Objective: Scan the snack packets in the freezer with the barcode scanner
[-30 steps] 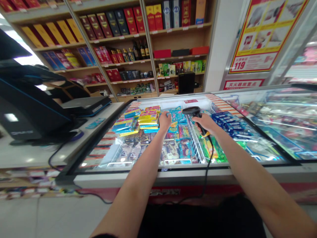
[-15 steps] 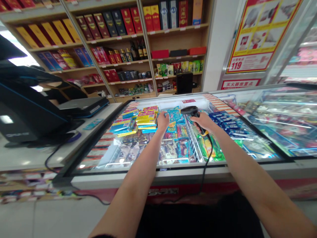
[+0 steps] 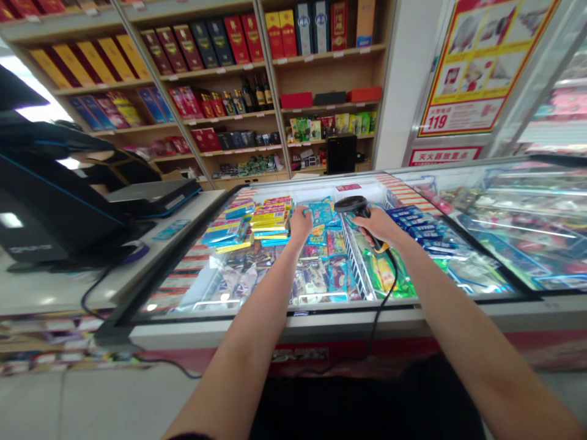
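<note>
Well, the right hand [image 3: 378,226] is closed firmly around the grip of a black handheld barcode scanner [image 3: 354,208], whose head sits just beyond the knuckles. A black cable [image 3: 380,324] runs from the scanner's butt, down beside the right wrist and over the front rim of the glass-topped freezer [image 3: 275,324]. The left hand [image 3: 300,224] sits against a blue packet [image 3: 320,212] just ahead and to its right, its fingers bent downward; the pictures do not settle whether they are gripping it or only touching it.

Just left of the left hand rise stacked yellow packs [image 3: 270,220], while blue boxes [image 3: 410,223] lie beyond the right hand. A white wire divider [image 3: 353,263] stands below the right hand.

The scanner looks light and stiff, and is best held by its grip, clear of the cable. The packet looks light, soft and probably slick, so a pinch across its body or edge seems safest; it may crumple under a hard squeeze.
</note>
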{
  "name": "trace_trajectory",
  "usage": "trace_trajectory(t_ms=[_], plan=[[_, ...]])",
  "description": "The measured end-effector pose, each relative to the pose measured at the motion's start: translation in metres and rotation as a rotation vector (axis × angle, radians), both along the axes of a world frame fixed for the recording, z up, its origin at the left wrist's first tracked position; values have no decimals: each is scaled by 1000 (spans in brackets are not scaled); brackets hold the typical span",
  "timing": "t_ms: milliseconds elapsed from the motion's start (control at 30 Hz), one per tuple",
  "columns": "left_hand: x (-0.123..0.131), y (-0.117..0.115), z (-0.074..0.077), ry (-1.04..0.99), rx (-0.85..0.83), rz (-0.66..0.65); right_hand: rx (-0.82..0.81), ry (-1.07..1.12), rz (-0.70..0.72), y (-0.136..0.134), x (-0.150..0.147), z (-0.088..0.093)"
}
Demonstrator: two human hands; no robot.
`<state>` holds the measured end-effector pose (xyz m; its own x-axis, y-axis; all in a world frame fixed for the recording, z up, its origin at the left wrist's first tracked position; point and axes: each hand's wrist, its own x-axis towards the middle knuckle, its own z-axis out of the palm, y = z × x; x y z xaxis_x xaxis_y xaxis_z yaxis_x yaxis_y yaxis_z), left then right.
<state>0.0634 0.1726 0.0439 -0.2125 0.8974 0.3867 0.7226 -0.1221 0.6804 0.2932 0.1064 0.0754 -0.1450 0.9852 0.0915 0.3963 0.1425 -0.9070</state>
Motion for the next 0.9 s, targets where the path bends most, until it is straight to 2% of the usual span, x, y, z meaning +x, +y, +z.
trace_trajectory(t_ms=[333, 500, 600, 700, 800, 900], plan=[[2, -3, 3, -1, 1, 10, -31, 2, 16, -6, 1, 3], [-1, 3, 2, -69, -32, 22, -86, 129, -55, -6, 6, 7], [-4, 5, 5, -208, -87, 7, -98, 185, -130, -4, 15, 8], [-6, 1, 15, -483, -160, -68, -86, 250, -206, -4, 24, 10], [-3, -6, 25, -771, -233, -207, -62, 342, -268, -4, 32, 11], [12, -13, 23, -854, -360, -366, -27, 411, -346, -1, 38, 10]])
